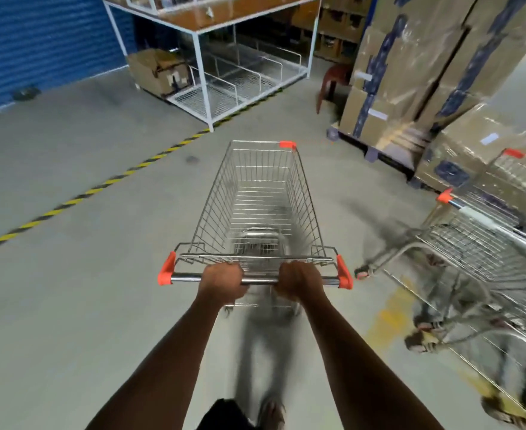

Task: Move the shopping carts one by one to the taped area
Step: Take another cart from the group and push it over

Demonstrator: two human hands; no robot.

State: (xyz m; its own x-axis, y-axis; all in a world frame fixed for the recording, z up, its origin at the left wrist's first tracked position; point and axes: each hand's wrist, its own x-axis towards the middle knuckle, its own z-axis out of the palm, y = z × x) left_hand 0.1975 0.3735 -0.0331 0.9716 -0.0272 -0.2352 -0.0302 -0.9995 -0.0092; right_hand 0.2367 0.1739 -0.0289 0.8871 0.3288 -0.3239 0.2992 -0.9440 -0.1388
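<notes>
Both hands, left (222,281) and right (299,282), clenched on handle of empty shopping cart (257,206).

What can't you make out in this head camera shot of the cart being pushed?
- Front wheels of the held cart: hidden under its basket.
- Other carts: blurred, cut off by the right edge.
- Taped area: only a striped tape line shows; its extent is unclear.
- Top shelf contents of the white rack: cropped.

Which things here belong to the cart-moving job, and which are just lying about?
Job: shopping cart, gripped by left hand and right hand; remaining carts; striped floor tape.
Lying about: wrapped box pallets, white wire rack, red stool.
</notes>
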